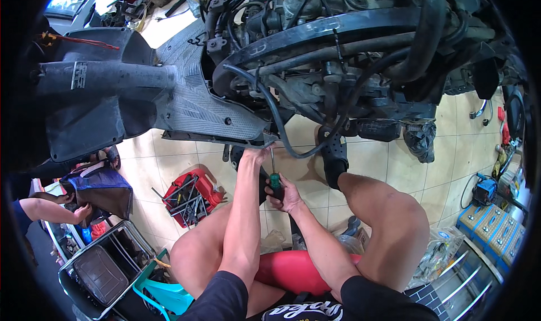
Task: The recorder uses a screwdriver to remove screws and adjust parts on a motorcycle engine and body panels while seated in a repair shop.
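My right hand (287, 195) is wrapped round the green and black handle of a screwdriver (275, 180). Its thin shaft points up at the corner of a scooter's grey ribbed footboard (225, 114). Right by the screwdriver's tip, my left hand (257, 154) reaches in under the footboard's edge, fingers curled together. Whatever those fingers pinch is hidden by the hand and the panel. Above the hands, the scooter's dark engine and frame (315, 45) lie exposed, with a black hose (276, 115) curving down near the footboard corner.
On the tiled floor to the left lies a red tool case (211, 188) full of metal tools. Another person's hands (83, 213) hold a dark blue bag (107, 188). Nearby stand a black metal-framed chair (101, 276) and a teal stool (163, 293). A woven blue-trimmed box (490, 231) stands at right.
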